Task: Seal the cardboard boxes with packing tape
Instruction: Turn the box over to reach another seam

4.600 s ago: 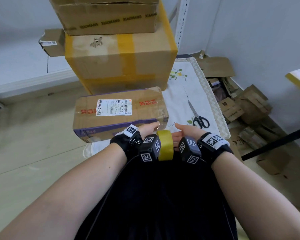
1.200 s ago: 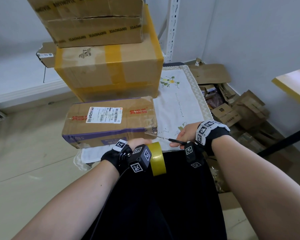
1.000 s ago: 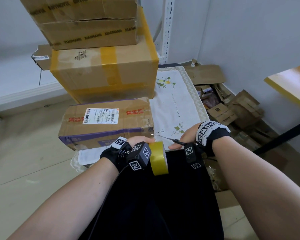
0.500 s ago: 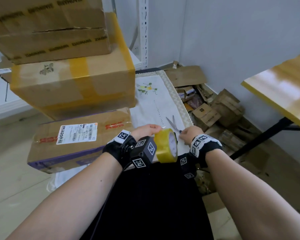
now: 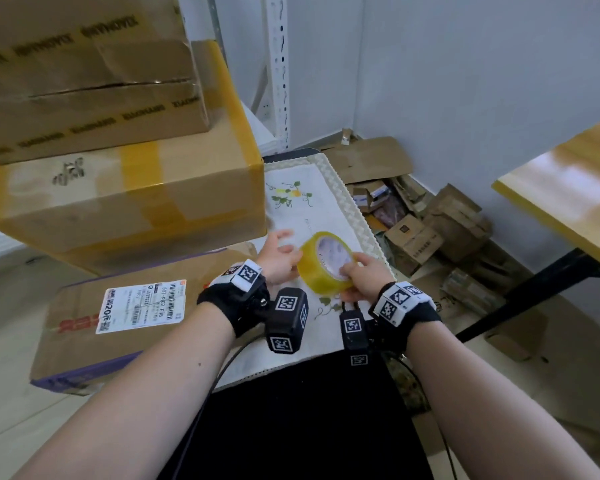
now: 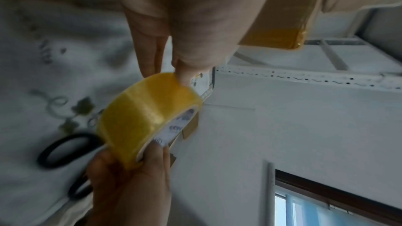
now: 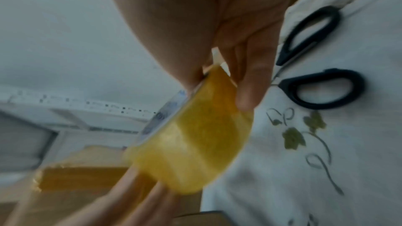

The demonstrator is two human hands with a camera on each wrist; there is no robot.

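Note:
A yellow roll of packing tape point(image 5: 326, 263) is held just above the white embroidered cloth point(image 5: 302, 213). My right hand point(image 5: 350, 271) grips it, thumb on the printed core face and fingers under the rim point(image 7: 248, 92). My left hand point(image 5: 284, 247) touches the roll's left side with straight, spread fingers point(image 6: 182, 75). A flat cardboard box with a shipping label point(image 5: 136, 317) lies to the left. Behind it, a large box banded in yellow tape point(image 5: 129, 199) carries another box point(image 5: 84, 71). The black-handled scissors point(image 7: 288, 90) lie on the cloth under my hands, hidden in the head view.
Flattened cartons and scrap cardboard point(image 5: 430, 230) are heaped against the wall on the right. A yellow-edged tabletop point(image 5: 561, 202) on black legs juts in at the far right. A white perforated shelf upright point(image 5: 279, 71) stands behind the boxes.
My right hand has laid the scissors on the cloth and taken hold of the tape roll. My left hand has eased from gripping the roll to touching it. The view swung right.

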